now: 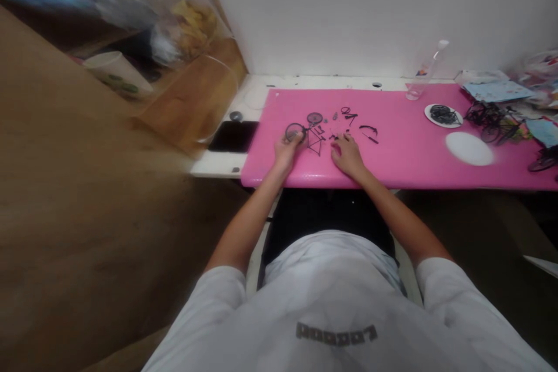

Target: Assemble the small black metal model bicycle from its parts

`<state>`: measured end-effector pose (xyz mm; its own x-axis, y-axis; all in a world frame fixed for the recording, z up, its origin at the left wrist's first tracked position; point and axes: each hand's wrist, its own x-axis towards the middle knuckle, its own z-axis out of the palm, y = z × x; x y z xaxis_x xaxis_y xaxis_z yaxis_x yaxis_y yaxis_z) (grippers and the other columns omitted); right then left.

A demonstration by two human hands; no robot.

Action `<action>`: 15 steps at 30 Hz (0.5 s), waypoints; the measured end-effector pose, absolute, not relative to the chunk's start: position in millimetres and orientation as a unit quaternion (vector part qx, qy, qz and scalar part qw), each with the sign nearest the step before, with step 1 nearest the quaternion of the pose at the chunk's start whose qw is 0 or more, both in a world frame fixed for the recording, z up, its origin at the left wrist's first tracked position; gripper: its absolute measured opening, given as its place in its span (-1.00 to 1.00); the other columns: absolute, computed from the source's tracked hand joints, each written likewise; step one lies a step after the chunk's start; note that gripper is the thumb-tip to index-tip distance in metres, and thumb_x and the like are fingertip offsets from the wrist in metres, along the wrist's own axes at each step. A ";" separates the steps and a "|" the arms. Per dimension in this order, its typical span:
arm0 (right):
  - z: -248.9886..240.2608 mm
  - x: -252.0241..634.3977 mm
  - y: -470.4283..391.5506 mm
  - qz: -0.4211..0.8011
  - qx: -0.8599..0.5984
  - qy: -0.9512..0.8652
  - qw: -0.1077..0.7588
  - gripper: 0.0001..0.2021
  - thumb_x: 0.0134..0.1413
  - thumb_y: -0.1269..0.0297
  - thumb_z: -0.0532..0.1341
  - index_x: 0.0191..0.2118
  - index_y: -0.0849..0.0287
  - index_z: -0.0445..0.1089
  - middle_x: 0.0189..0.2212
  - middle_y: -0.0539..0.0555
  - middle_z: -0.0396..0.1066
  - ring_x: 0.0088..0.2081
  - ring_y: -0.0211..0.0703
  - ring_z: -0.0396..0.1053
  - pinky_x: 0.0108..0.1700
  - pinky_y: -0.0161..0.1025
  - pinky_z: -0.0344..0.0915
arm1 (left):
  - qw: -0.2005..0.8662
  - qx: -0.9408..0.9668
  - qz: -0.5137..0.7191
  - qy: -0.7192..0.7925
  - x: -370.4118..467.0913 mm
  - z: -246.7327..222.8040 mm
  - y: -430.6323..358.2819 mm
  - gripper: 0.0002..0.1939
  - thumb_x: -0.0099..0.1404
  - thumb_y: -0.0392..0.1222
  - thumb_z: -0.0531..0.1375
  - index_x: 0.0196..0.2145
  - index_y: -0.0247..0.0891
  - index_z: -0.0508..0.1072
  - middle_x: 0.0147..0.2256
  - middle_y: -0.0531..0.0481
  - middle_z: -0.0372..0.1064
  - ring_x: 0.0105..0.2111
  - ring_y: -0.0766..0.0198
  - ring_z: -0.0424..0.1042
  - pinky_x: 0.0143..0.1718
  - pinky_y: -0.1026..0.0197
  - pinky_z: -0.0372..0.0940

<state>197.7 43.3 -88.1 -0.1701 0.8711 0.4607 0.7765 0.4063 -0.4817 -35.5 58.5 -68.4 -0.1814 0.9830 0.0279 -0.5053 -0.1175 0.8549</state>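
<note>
On the pink mat, my left hand is closed on a small black toy bicycle wheel, which looks joined to a thin dark bicycle frame. My right hand rests low over the mat, fingers apart, their tips beside tiny dark parts. Whether a fingertip touches one is too small to tell. Beyond the hands lie a second wheel and a black part with a ring. A curved black piece sits to the right of my right hand.
A clear bottle stands at the mat's back. Rightward are a white plate of black parts, a white disc and several small black bicycles. A dark flat panel lies left of the mat.
</note>
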 end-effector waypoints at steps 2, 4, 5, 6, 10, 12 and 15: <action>-87.2 197.7 42.6 0.066 -0.535 -0.772 0.337 -0.76 0.30 0.34 0.24 0.00 0.19 0.61 0.28 0.33 0.52 0.39 0.40 0.33 0.39 0.44 0.34 | 0.550 0.331 0.674 0.366 -36.0 -69.9 59.0 -0.50 0.07 -0.03 0.66 -0.17 -0.32 0.61 -0.12 -0.18 0.65 -0.06 0.07 0.68 0.14 -0.05 0.59; -85.8 197.0 42.0 0.067 -0.525 -0.782 0.329 -0.76 0.32 0.35 0.25 0.01 0.20 0.61 0.25 0.33 0.54 0.35 0.37 0.37 0.40 0.40 0.35 | 0.549 0.331 0.675 0.365 -36.2 -70.4 59.3 -0.50 0.06 -0.04 0.66 -0.17 -0.33 0.61 -0.13 -0.18 0.64 -0.09 0.10 0.68 0.13 -0.04 0.59; -85.3 196.6 41.9 0.069 -0.520 -0.787 0.325 -0.76 0.33 0.34 0.25 0.01 0.20 0.61 0.25 0.34 0.54 0.34 0.35 0.39 0.40 0.39 0.35 | 0.548 0.329 0.676 0.366 -36.0 -70.2 59.2 -0.50 0.06 -0.05 0.67 -0.17 -0.33 0.61 -0.14 -0.17 0.64 -0.09 0.10 0.68 0.13 -0.04 0.59; -85.2 196.4 41.9 0.071 -0.515 -0.791 0.323 -0.76 0.33 0.34 0.25 0.02 0.20 0.61 0.26 0.34 0.53 0.33 0.34 0.40 0.40 0.38 0.35 | 0.548 0.327 0.676 0.368 -35.8 -69.7 59.1 -0.51 0.07 -0.06 0.66 -0.18 -0.33 0.60 -0.15 -0.16 0.64 -0.10 0.10 0.68 0.14 -0.04 0.58; -87.7 196.3 43.1 0.076 -0.502 -0.799 0.323 -0.74 0.34 0.33 0.27 0.05 0.18 0.62 0.27 0.32 0.54 0.32 0.31 0.41 0.40 0.36 0.35 | 0.548 0.324 0.675 0.372 -34.7 -67.6 58.7 -0.55 0.07 -0.12 0.65 -0.19 -0.32 0.60 -0.16 -0.12 0.65 -0.13 0.13 0.69 0.13 -0.04 0.57; -89.5 196.5 43.7 0.075 -0.493 -0.802 0.329 -0.74 0.33 0.33 0.27 0.05 0.16 0.63 0.26 0.30 0.55 0.32 0.29 0.42 0.40 0.35 0.37 | 0.545 0.327 0.676 0.374 -34.8 -67.9 59.1 -0.56 0.07 -0.15 0.65 -0.19 -0.30 0.60 -0.16 -0.10 0.66 -0.15 0.15 0.69 0.12 -0.02 0.58; -90.5 196.7 44.0 0.071 -0.483 -0.806 0.334 -0.73 0.33 0.33 0.26 0.05 0.14 0.64 0.24 0.26 0.57 0.31 0.29 0.42 0.40 0.36 0.39 | 0.535 0.336 0.677 0.377 -35.5 -69.9 60.2 -0.55 0.05 -0.13 0.65 -0.18 -0.29 0.61 -0.16 -0.10 0.67 -0.17 0.17 0.69 0.09 0.01 0.58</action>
<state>196.7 44.0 -90.5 -0.3095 0.8268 0.4697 0.7314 0.5227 -0.4380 -35.5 60.2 -69.9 -0.2021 0.9780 0.0519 -0.4716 -0.1436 0.8701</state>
